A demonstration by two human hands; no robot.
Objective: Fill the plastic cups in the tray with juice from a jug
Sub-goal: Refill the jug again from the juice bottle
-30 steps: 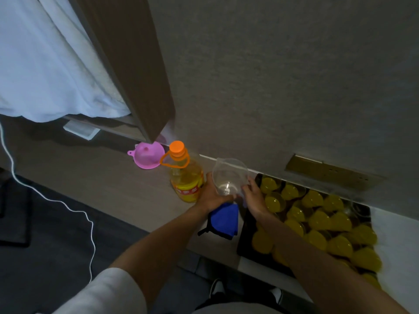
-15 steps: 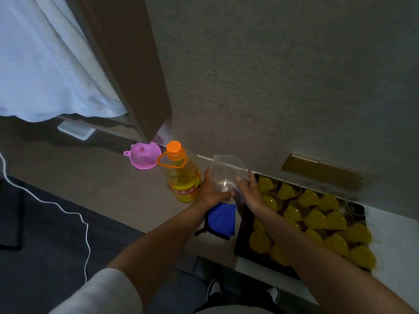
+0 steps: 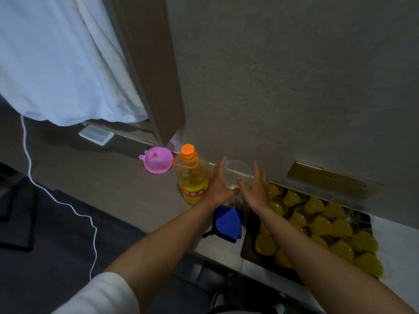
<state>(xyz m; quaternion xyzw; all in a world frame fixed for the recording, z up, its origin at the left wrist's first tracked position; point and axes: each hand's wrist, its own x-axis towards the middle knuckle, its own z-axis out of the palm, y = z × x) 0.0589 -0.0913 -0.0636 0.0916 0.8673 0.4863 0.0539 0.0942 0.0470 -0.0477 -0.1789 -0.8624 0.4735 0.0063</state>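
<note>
The clear jug stands upright and looks empty on the counter, mouth up, between the bottle of yellow juice and the tray of cups filled yellow. The left hand and right hand flank it with fingers straight and spread, gripping nothing.

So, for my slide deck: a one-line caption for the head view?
Both hands, left and right, open around a clear jug beside a tray of juice-filled cups.
</note>
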